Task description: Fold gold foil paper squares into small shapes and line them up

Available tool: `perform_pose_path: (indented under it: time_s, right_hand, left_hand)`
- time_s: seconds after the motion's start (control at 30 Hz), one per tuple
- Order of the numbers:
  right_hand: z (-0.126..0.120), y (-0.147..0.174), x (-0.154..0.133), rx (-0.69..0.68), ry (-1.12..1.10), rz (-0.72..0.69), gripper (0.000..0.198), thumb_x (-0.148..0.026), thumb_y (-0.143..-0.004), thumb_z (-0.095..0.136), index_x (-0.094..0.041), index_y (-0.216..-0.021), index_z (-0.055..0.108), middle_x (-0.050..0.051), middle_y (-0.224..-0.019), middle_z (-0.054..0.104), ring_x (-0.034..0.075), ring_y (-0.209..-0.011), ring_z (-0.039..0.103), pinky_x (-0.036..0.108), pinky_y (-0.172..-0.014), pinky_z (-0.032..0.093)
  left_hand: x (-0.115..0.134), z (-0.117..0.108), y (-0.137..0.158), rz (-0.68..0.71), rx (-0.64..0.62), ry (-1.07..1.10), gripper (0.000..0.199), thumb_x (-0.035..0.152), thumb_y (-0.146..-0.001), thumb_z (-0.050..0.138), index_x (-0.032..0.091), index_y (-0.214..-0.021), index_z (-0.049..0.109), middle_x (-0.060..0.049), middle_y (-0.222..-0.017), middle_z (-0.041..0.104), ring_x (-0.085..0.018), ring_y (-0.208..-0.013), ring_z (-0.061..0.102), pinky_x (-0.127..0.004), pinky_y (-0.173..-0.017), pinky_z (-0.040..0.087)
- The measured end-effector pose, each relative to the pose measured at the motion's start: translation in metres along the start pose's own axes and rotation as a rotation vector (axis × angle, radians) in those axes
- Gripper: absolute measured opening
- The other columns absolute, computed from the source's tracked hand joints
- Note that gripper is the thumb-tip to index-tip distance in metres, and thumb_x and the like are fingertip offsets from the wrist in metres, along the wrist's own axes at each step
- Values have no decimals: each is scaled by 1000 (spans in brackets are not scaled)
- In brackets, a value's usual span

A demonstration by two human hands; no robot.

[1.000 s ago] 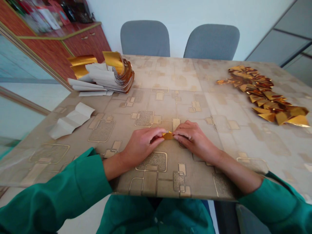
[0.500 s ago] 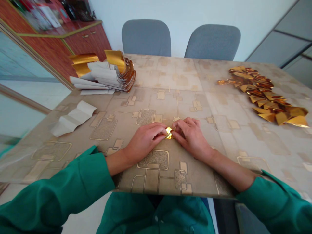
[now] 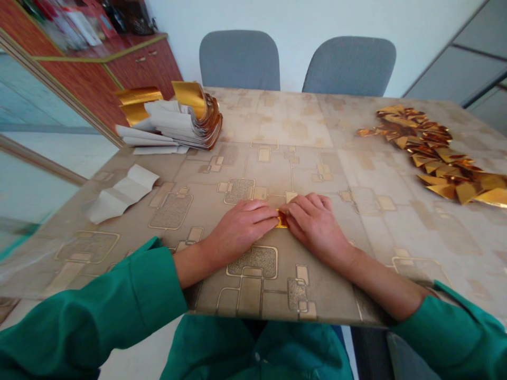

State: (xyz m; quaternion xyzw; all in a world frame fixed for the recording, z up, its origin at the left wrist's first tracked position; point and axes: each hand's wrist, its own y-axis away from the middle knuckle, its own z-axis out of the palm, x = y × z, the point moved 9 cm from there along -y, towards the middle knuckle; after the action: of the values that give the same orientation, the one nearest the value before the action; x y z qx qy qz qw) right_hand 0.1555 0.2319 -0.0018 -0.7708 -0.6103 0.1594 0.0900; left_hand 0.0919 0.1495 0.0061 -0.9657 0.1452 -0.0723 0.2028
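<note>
A small piece of gold foil paper (image 3: 282,220) lies on the patterned tablecloth near the table's front edge, mostly covered by my fingers. My left hand (image 3: 247,224) holds its left side, fingers together. On its right side, my right hand (image 3: 312,224) grips it with bent fingers. The two hands' fingertips nearly meet over the foil, so its full shape is hidden. At the back left stands a stack of gold and white foil paper sheets (image 3: 186,124). A long heap of folded gold paper pieces (image 3: 439,153) lies at the right.
A creased pale sheet (image 3: 123,193) lies on the left of the table (image 3: 253,295). Two grey chairs (image 3: 240,60) stand behind the far edge. A reddish wooden cabinet (image 3: 146,66) is at the back left, beside a glass panel (image 3: 35,179).
Both hands have shifted slightly, the left fingers flattening over the foil paper. Less of the foil shows now between the hands. The view has moved a little.
</note>
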Motion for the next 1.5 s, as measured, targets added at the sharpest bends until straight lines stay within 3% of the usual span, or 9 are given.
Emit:
perform_pose_path:
  time_s: [0.1,0.23,0.4,0.53,0.77,1.0,1.23,1.5]
  right_hand:
    - [-7,1,-11,44,109,-92,21,-26,-101,49,-22,-98,69,3,-87,66,20,-88,46,36,-90,25]
    - [-9,2,-10,-9,152,-104,22,-28,-100,51,-24,-93,71,3,-81,65,21,-88,44,38,-91,23]
    - [-11,4,-4,-5,98,-29,23,-30,-100,51,-24,-92,72,3,-77,65,21,-84,46,37,-82,25]
    - [3,4,-6,-60,-37,85,16,-21,-98,49,-17,-100,64,5,-88,70,19,-79,54,32,-72,29]
    - [17,2,-4,-137,-21,199,10,-20,-94,51,-18,-100,59,5,-87,71,22,-83,59,33,-72,25]
    - [15,6,4,-128,-14,168,16,-18,-94,50,-19,-108,59,4,-90,71,22,-85,56,33,-73,23]
    - [13,4,4,-141,26,139,24,-18,-96,49,-20,-118,58,3,-86,72,23,-83,55,34,-72,22]
    - [8,4,-8,-97,93,0,14,-20,-98,53,-22,-97,67,1,-80,72,21,-79,48,36,-72,21]
  left_hand:
    - [5,2,1,52,-12,-69,29,17,-104,41,14,-115,67,-7,-117,70,-21,-112,58,-38,-98,50]
    - [7,3,4,68,-64,-110,27,16,-102,44,13,-118,66,-8,-121,69,-24,-113,58,-43,-100,47]
    - [6,3,5,66,-92,-80,27,16,-101,46,16,-122,64,-8,-124,68,-23,-113,58,-44,-99,47]
    - [12,3,4,110,-75,-114,27,18,-102,44,13,-119,65,-11,-121,68,-23,-109,60,-40,-96,49]
    - [14,7,8,74,-148,-137,29,17,-100,46,14,-123,63,-12,-130,65,-25,-115,60,-43,-100,45]
    - [3,9,23,-6,-177,-86,35,17,-102,43,21,-132,58,-4,-141,58,-26,-125,54,-49,-110,32]
    - [-5,2,24,-21,-151,-7,32,20,-101,45,24,-128,63,-3,-133,65,-23,-124,56,-48,-115,27]
    - [0,8,8,-4,-167,-31,29,23,-101,48,17,-126,62,-8,-128,67,-25,-124,56,-50,-116,28]
